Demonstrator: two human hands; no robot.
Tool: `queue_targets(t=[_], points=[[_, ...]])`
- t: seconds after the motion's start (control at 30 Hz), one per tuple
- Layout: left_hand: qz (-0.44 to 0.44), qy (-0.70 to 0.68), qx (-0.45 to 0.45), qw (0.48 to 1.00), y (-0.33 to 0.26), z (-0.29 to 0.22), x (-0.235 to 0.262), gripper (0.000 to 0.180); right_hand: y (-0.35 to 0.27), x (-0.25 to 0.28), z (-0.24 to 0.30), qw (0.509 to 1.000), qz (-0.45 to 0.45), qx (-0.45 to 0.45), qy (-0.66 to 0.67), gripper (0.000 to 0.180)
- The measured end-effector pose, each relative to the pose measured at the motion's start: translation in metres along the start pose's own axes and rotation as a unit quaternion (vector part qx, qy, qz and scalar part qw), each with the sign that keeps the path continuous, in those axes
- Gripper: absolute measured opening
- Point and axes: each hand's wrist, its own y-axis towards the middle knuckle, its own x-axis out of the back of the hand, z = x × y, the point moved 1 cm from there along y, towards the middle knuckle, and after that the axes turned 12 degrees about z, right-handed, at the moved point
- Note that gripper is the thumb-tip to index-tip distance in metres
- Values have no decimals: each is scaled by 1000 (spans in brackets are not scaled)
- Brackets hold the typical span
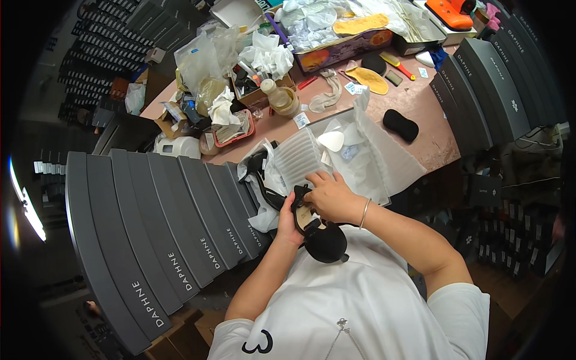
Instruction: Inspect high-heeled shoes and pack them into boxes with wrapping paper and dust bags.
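Against right hand (337,199) (finger grip unclear), black shoe (305,217), left hand (289,227) clamped around its side.

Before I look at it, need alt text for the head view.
A person's left hand holds a black shoe while the right hand touches it, beside white wrapping. Grey boxes flank a cluttered pink table.

Left hand (289,228) near frame centre, thumb (288,204) up. Right hand (337,199) slightly higher, fingers (318,178) bent; right elbow (455,264) flexed, lower right.
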Motion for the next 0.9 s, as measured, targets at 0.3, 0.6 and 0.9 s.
queue_targets(t=[0.3, 0.6, 0.9], points=[[70, -90, 41, 993, -4, 14, 7, 44, -4, -13, -17, 995, 6, 51, 82, 24], [11, -84, 35, 996, -7, 37, -6, 46, 4, -28, -19, 996, -5, 16, 88, 14], [-18, -148, 38, 988, -26, 55, 9, 51, 12, -52, -4, 995, 60, 49, -64, 11]])
